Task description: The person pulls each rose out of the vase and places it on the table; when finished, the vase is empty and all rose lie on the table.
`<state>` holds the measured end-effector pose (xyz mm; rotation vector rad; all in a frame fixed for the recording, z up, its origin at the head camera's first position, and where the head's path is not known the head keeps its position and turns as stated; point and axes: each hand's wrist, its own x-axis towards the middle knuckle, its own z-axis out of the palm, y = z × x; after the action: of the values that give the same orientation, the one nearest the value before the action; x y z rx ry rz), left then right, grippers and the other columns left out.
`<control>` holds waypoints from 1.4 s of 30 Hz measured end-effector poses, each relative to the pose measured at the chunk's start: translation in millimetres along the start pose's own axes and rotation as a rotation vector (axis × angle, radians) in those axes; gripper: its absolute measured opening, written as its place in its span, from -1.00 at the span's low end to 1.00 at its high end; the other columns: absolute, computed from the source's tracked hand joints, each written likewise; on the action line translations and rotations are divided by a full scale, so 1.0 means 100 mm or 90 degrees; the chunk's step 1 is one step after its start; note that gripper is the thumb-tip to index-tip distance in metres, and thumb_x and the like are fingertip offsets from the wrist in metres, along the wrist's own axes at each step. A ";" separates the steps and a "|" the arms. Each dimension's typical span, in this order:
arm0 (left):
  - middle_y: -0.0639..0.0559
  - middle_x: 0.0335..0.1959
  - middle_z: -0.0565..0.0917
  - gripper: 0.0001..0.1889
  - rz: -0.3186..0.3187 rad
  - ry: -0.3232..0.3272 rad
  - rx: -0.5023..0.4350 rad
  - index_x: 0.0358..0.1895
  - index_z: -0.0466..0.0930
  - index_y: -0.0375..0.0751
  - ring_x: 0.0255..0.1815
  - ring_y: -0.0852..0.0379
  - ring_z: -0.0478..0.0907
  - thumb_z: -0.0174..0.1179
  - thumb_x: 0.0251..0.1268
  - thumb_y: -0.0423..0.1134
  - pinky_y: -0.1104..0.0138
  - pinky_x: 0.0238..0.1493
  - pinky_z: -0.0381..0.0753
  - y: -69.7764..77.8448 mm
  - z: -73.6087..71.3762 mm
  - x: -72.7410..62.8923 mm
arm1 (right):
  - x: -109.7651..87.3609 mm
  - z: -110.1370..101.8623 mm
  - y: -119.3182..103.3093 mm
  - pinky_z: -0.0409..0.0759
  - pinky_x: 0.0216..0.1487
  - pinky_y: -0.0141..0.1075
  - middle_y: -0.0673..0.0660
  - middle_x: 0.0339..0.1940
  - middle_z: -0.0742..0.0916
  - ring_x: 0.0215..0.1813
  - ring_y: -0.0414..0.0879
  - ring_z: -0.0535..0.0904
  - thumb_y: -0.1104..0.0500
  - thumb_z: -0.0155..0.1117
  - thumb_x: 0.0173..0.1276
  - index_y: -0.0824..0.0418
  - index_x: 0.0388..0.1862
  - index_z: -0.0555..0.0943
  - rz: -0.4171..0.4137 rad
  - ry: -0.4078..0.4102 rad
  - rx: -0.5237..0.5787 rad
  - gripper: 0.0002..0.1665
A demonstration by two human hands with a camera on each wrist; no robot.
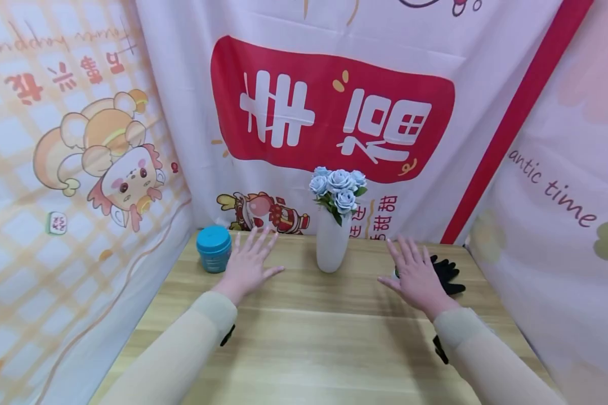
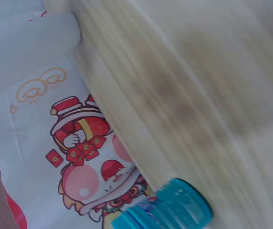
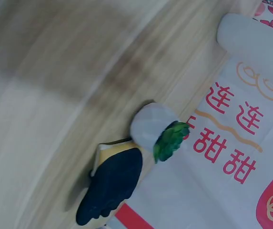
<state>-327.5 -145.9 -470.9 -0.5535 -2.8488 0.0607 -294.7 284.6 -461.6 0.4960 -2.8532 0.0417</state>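
Both hands are held out over the wooden table with fingers spread and nothing in them. My left hand [image 1: 248, 264] is just right of a blue lidded jar [image 1: 214, 249], which also shows at the bottom of the left wrist view. On the other side, my right hand [image 1: 415, 275] overlaps a small white pot with a green plant [image 3: 150, 126], mostly hidden behind it in the head view. Black gloves [image 1: 447, 275] lie beside that hand. Between the hands, toward the back, a white vase [image 1: 331, 242] stands upright with light blue roses [image 1: 340, 183] in it.
The wooden table [image 1: 304, 349] meets a printed cloth backdrop [image 1: 182, 112] at its far edge. Cloth walls also close off the left [image 1: 10, 197] and right [image 1: 552, 270] sides. Something pale yellow [image 3: 108, 151] shows beneath the gloves in the right wrist view.
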 end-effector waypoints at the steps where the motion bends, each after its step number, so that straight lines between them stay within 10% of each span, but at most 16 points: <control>1: 0.09 0.59 -0.41 -0.04 -0.002 0.005 -0.007 0.59 -0.41 0.16 0.55 -0.04 -0.55 -0.43 0.25 0.58 -0.12 0.38 -0.60 0.00 0.01 0.03 | 0.05 0.00 -0.03 -0.42 0.42 0.22 0.25 0.62 -0.12 0.58 0.21 -0.36 -0.48 0.02 0.34 -0.02 0.64 -0.28 0.000 0.000 0.008 0.17; 9: 0.06 0.61 -0.19 -0.05 -0.020 -0.018 -0.107 0.61 -0.21 0.02 0.58 0.00 -0.35 -0.26 0.33 0.50 -0.08 0.42 -0.55 0.28 -0.21 0.49 | 0.52 0.00 -0.24 -0.34 0.43 0.26 0.18 0.63 -0.17 0.58 0.17 -0.40 -0.49 0.07 0.30 -0.09 0.63 -0.34 0.019 -0.023 0.041 0.21; 18: 0.01 0.40 0.41 -0.39 -0.078 0.030 -0.299 0.42 0.42 -0.02 0.42 -0.09 0.23 0.05 0.44 0.21 -0.09 0.38 0.06 0.59 -0.46 0.94 | 0.98 -0.08 -0.56 -0.21 0.43 0.27 0.24 0.63 -0.04 0.58 0.26 -0.20 -0.45 0.17 0.26 -0.10 0.63 -0.35 0.104 -0.035 0.211 0.27; 29: -0.13 0.23 0.57 -0.58 -0.295 0.056 -0.932 0.29 0.55 -0.19 0.30 -0.10 0.42 0.23 0.40 -0.21 0.02 0.29 0.36 0.80 -0.67 1.29 | 1.38 -0.05 -0.74 0.07 0.45 0.10 0.13 0.59 0.12 0.56 0.10 0.00 -0.18 0.49 0.19 0.02 0.62 -0.11 0.152 0.000 0.448 0.26; 35: -0.09 0.26 0.55 -0.56 -0.386 0.024 -0.963 0.29 0.55 -0.16 0.32 -0.08 0.40 0.25 0.38 -0.20 0.00 0.31 0.34 0.93 -0.67 1.42 | 1.49 0.02 -0.80 0.14 0.44 -0.01 0.10 0.54 0.27 0.50 0.03 0.16 -0.06 0.48 0.24 0.04 0.60 0.04 0.151 0.007 0.536 0.11; 42: 0.02 0.01 0.68 -0.70 -0.408 0.126 -0.958 0.09 0.71 -0.12 0.05 0.04 0.53 0.29 0.32 -0.24 0.13 0.16 0.50 0.99 -0.70 1.51 | 1.58 0.06 -0.84 0.13 0.44 0.02 0.12 0.53 0.29 0.50 0.07 0.18 -0.05 0.41 0.31 0.04 0.61 0.02 0.186 0.023 0.544 0.05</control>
<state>-410.4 1.6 -377.3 0.2072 -2.1956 -2.1060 -412.4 153.4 -430.2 0.1982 -2.7194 1.3251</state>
